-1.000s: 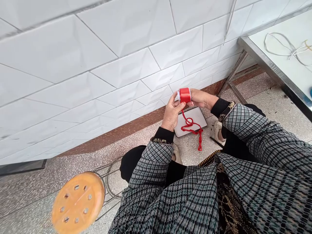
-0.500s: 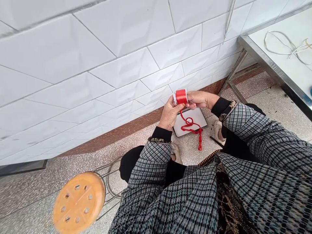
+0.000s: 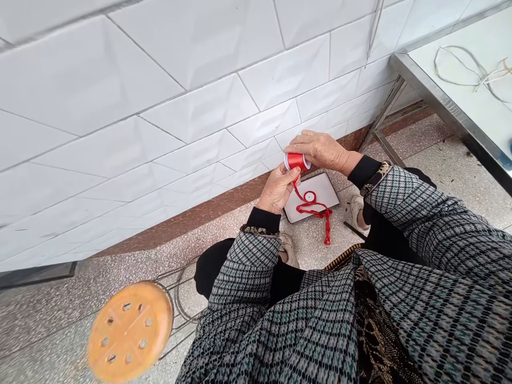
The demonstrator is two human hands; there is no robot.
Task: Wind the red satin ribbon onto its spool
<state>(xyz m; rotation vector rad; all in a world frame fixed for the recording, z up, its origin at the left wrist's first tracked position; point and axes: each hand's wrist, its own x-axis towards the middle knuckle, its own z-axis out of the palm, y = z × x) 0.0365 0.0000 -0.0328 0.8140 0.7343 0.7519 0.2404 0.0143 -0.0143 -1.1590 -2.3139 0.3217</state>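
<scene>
- In the head view, a white-flanged spool (image 3: 296,161) wound with red ribbon is held up in front of the tiled wall (image 3: 208,112), above the floor (image 3: 308,255).
- The spool is gripped by the left hand (image 3: 276,189): its grip is closed on it, with the thumb pressed near the lower edge of the winding.
- The top and near end of the spool are covered by the right hand (image 3: 318,149), whose fingers are stretched across it; whether any hold is taken by this grip cannot be told, as the thumb is hidden.
- From beneath the left thumb, a loose length of ribbon (image 3: 314,206) is let down and is seen looped across a dark-edged white panel (image 3: 328,188), its bunched end lying past the panel's edge.
- The panel is placed on the floor between two pale shoes (image 3: 358,213).
- An orange stool seat (image 3: 130,330), pierced with holes, is seen at lower left.
- At upper right, thin coiled cable (image 3: 478,77) is laid on a metal-framed table (image 3: 428,58).
</scene>
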